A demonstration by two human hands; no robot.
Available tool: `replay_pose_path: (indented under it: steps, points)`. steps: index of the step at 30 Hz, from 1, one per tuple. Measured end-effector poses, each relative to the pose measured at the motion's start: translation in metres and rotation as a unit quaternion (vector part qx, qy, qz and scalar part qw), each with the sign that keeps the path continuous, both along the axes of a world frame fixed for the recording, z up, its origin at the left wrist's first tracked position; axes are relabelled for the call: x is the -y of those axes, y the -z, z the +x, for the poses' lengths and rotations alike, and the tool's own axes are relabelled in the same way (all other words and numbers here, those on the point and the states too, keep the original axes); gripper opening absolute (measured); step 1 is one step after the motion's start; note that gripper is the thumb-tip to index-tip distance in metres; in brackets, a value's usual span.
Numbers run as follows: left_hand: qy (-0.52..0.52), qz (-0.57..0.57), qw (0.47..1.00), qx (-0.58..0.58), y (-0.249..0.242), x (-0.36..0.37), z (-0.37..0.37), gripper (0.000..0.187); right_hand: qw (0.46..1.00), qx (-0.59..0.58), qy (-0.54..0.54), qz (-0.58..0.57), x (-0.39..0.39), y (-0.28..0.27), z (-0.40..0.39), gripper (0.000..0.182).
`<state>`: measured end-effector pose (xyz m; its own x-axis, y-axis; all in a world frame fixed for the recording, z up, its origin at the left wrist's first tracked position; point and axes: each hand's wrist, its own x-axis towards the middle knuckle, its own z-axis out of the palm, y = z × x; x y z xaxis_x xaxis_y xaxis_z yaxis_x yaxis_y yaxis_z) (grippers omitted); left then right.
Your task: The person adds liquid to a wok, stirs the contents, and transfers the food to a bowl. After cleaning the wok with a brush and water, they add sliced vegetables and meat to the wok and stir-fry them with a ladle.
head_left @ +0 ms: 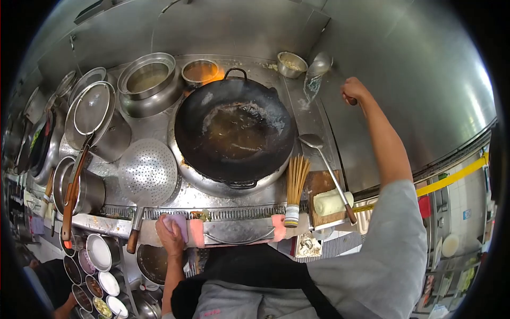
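My right hand (355, 90) is raised at the right of the stove, fingers wrapped round a handle. It appears to belong to the steel ladle (320, 64), which is tilted with clear liquid falling from it onto the steel top. At the stove's front edge, my left hand (171, 234) grips a folded purple cloth (179, 223). Between and beyond my hands sits a large black wok (194, 151) with brownish liquid in its bottom. Right of the wok lie a wok spatula (312, 140) and an upright bamboo brush (297, 181).
A perforated skimmer (147, 173) lies left of the wok, beside pots with a mesh strainer (91, 108). Flame shows near a small pot (199, 70) behind. A small bowl (292, 64) stands back right. A rolled pale towel (330, 203) lies front right. Another person's arm (66, 307) shows lower left.
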<state>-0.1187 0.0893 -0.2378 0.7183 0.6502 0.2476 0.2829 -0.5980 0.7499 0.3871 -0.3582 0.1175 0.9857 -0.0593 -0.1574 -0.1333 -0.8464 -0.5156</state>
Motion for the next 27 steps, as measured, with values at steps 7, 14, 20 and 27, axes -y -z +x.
replay_pose_path:
  steps: [7, 14, 20, 27]
  points:
    - [0.008, 0.003, 1.000, 0.003, 0.006, -0.004, -0.002, 0.039, 0.915, 0.303, -0.020, -0.267, -0.025, 0.034, 0.019, 0.041]
    - [-0.007, -0.011, 1.000, -0.004, 0.005, -0.003, 0.000, 0.040, 0.974, 0.196, -0.103, -0.055, -0.099, 0.015, -0.012, 0.043]
    - [-0.004, 0.003, 1.000, 0.005, 0.005, -0.002, -0.001, 0.041, 0.963, 0.006, -0.149, 0.224, -0.191, 0.033, -0.052, 0.043]
    - [0.001, -0.028, 0.999, 0.022, 0.008, -0.005, -0.001, 0.039, 0.906, -0.107, -0.273, 0.305, -0.325, 0.095, -0.049, 0.016]
